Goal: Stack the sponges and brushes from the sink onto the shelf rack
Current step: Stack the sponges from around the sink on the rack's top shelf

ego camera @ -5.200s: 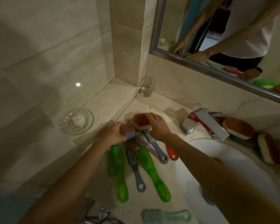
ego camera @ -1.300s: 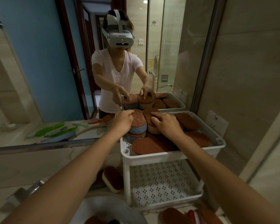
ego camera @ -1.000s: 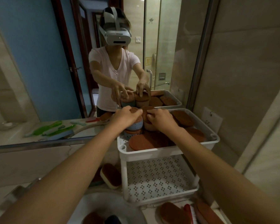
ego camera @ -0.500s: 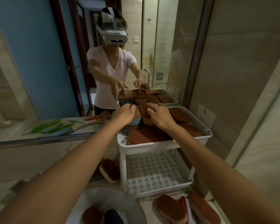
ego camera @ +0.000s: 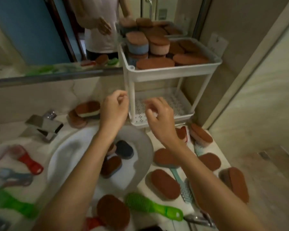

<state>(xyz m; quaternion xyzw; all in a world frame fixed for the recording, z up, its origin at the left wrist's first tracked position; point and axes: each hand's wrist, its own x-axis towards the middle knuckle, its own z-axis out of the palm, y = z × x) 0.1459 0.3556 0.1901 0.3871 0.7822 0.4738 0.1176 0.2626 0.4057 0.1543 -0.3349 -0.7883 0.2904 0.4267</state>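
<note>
The white two-tier shelf rack stands at the back right of the counter. Its top tier holds several brown-topped sponges, some stacked on blue and pink ones. The lower tier looks bare. My left hand and my right hand hover empty in front of the lower tier, above the white sink, fingers loosely curled. In the sink lie a dark sponge and a brown sponge. More brown sponges and a green brush lie on the counter.
A chrome tap sits left of the sink, two sponges behind it. Red, blue and green brushes lie at the left. A mirror runs along the back wall. A tiled wall closes the right side.
Both hands have let go of the sponges on the top tier and dropped down in front of the lower tier. The view has tilted down to the sink and counter.
</note>
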